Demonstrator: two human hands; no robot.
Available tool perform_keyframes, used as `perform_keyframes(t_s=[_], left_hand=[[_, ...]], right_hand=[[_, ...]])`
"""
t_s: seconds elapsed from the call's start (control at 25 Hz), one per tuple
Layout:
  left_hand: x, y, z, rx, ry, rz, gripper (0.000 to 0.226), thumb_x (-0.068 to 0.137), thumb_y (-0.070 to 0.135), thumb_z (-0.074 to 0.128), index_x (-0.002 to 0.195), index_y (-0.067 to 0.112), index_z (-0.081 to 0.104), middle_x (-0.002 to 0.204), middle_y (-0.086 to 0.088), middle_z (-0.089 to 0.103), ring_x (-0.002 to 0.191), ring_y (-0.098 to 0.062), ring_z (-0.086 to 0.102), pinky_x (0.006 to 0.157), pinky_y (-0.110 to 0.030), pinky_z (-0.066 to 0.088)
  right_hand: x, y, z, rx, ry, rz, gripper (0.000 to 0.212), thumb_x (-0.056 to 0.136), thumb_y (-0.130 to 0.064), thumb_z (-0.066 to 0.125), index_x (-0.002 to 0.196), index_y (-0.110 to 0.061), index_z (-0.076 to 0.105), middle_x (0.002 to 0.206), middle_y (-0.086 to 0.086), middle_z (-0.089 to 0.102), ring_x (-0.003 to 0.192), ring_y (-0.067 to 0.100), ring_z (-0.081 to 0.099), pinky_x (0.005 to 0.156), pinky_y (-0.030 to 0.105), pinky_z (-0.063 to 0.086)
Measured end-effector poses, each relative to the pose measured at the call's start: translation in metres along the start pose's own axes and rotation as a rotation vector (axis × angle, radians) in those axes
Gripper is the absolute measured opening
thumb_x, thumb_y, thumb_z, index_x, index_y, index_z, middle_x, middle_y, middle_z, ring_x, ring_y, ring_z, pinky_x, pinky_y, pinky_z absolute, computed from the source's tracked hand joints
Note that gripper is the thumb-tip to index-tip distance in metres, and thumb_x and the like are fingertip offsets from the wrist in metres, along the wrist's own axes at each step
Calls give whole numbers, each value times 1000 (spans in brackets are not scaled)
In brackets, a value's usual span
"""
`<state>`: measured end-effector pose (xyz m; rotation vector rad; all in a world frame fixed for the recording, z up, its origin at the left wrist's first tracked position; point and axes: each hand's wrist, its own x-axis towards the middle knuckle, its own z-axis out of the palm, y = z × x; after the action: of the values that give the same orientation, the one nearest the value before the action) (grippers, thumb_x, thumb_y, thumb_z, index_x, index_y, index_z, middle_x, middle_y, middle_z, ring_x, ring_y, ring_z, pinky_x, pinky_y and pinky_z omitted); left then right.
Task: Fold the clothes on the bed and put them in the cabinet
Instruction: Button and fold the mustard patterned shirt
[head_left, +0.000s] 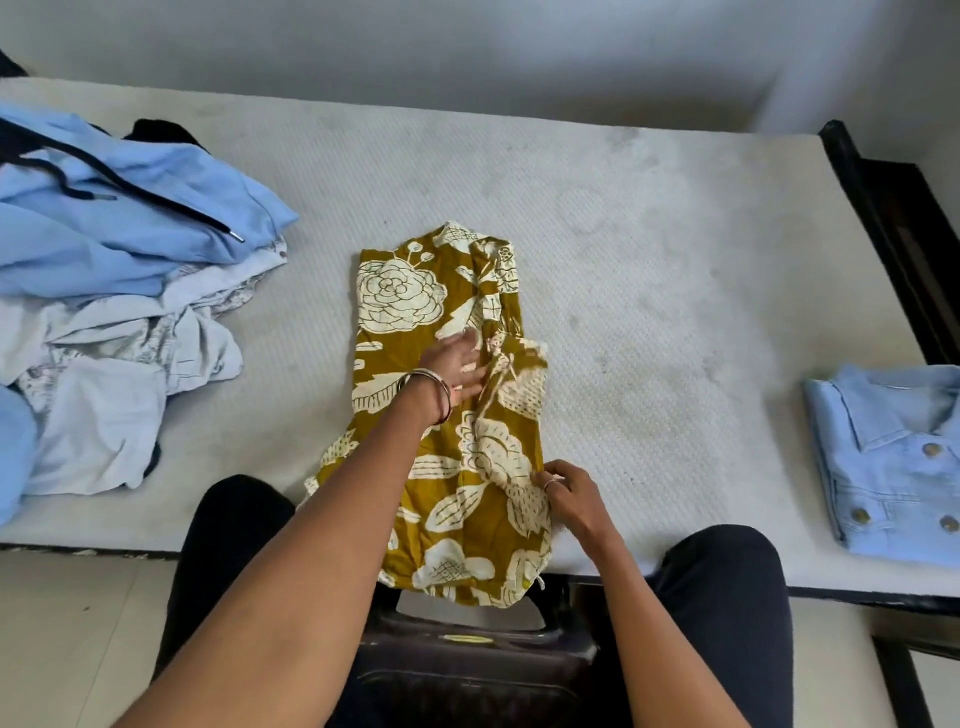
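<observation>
The mustard floral garment (447, 395) lies lengthways in the middle of the bed (649, 270), already doubled into a long narrow strip, its lower end hanging just over the near edge of the mattress. The left hand (457, 371) is pressed flat on the middle of it, fingers (470, 343) spread wide and holding nothing, just pinning the cloth. The right hand (571, 493) sits at the right-hand edge lower down, its fingers closed in a pinch on that edge of the fabric.

From where I stand this looks like the smoothing and squaring before the next fold. It would go best if the flat hand stays as an anchor while the pinching one draws the side edge straight, so the loose tie near the middle gets tucked inside and does not bunch. Then the overhanging bottom should come up onto the mattress first, or its weight may drag the strip off.

There is plenty of bare mattress to the right of the garment and beyond its far end. To the left, well apart, sits the heap of unfolded clothes (119, 291), light blue and white. The folded blue shirt (893, 457) rests near the right corner, well apart too. No cabinet is in sight.
</observation>
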<state>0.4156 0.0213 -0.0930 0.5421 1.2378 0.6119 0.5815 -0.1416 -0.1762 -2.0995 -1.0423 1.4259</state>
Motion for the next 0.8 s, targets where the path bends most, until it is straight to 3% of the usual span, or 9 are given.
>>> perform_keyframes(t_s=[0.08, 0.2, 0.32, 0.4, 0.44, 0.56, 0.68, 0.8], left_hand=[[16, -15, -1, 289, 123, 49, 48, 90, 36, 65, 131, 15, 55, 121, -7, 62, 103, -25, 61, 87, -39, 53], [29, -48, -17, 812, 204, 173, 48, 85, 36, 69, 130, 23, 56, 124, -8, 60, 112, -26, 58, 96, -41, 50], [27, -87, -27, 1151, 96, 246, 66, 84, 35, 69, 143, 23, 41, 128, -11, 55, 120, -30, 51, 101, -43, 45], [32, -97, -23, 1125, 147, 195, 68, 84, 39, 69, 142, 18, 42, 125, -9, 60, 118, -29, 54, 100, -43, 46], [33, -97, -19, 1094, 184, 171, 66, 84, 41, 68, 141, 17, 44, 124, -8, 62, 118, -29, 55, 99, -43, 47], [36, -90, 0, 1181, 271, 197, 61, 87, 43, 64, 138, 16, 44, 130, -7, 58, 121, -30, 52, 98, -46, 47], [42, -76, 17, 1233, 258, 262, 63, 87, 37, 65, 142, 18, 40, 136, -6, 52, 126, -29, 47, 101, -48, 45], [60, -64, 24, 1074, 249, 163, 72, 86, 32, 68, 146, 16, 32, 139, -11, 51, 126, -30, 49, 105, -44, 43]], right_hand=[[6, -5, -4, -90, 75, 58, 40, 83, -61, 50, 92, -27, 68, 100, -4, 70, 99, 25, 65, 95, 57, 47], [13, -18, -3, -107, 165, 93, 45, 84, -65, 59, 98, -23, 61, 91, -2, 64, 97, 27, 66, 91, 52, 51], [16, -28, 7, -153, -7, 122, 46, 86, -40, 71, 122, -20, 50, 116, 8, 63, 110, 30, 61, 93, 47, 51], [20, -31, 7, -189, -130, 185, 54, 87, -28, 72, 132, -15, 47, 130, 9, 57, 119, 30, 56, 96, 42, 49], [22, -31, 6, -224, -135, 221, 54, 85, -30, 74, 131, -15, 49, 128, 7, 57, 119, 30, 56, 98, 44, 48], [28, -43, -9, -347, 68, 268, 45, 85, -49, 69, 111, -14, 58, 104, 3, 64, 101, 28, 63, 90, 44, 50], [50, -67, -23, -135, 296, 126, 45, 93, -41, 63, 123, -8, 55, 116, 10, 63, 103, 26, 60, 79, 32, 44], [84, -88, -18, 86, 277, 105, 57, 91, -34, 68, 137, -10, 45, 135, 13, 55, 120, 30, 54, 96, 43, 49]])
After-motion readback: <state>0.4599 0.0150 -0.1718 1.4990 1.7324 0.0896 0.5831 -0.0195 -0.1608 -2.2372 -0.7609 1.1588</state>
